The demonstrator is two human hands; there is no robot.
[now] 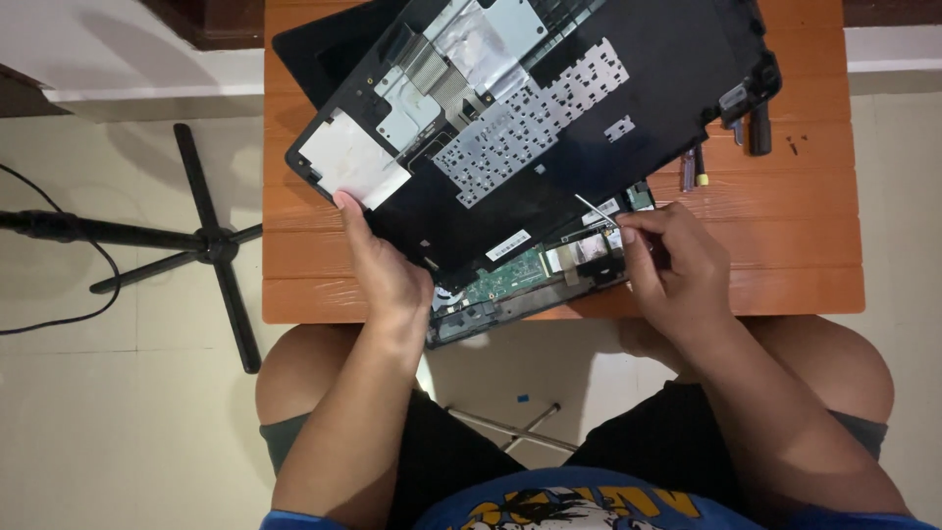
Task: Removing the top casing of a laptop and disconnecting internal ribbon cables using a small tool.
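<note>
Laptop top cover (549,118) is lifted, tilted off the base (530,280) on the wooden table (785,196). Left hand (378,260) grips its edge; right hand (672,260) pinches a ribbon cable (596,211), prob. not yet unplugged. Cover not fully off.

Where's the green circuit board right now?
In the head view, the green circuit board sits at the near edge of the orange wooden table, under the lifted black laptop cover, between the left hand and right hand.

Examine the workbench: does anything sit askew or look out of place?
Yes. The laptop's black top cover is lifted and tilted off its base, exposing the green circuit board. The left hand props it up.
</note>
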